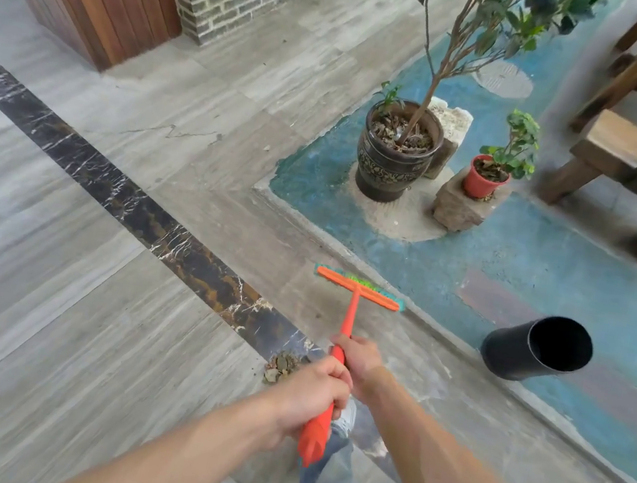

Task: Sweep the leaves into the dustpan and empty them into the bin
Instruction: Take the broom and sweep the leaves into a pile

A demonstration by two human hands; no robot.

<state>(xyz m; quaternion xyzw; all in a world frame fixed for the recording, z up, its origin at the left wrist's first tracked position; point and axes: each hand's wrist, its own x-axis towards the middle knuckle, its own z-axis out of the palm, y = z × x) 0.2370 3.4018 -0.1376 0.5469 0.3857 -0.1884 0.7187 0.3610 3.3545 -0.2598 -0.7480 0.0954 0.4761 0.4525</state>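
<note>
Tiled floor, potted plants, black bin

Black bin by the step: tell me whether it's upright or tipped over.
Upright, apparently. The black bin stands base-down on the blue floor, round open mouth up; the wide-angle view makes it seem tilted. Contents: cannot tell, too dark.

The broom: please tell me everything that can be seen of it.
The broom has a long orange handle, plastic by its look, and a flat orange head with green and teal bristles. Its head rests on the grey floor beside the kerb. The right hand grips the handle further down, the left hand nearer its top end.
</note>
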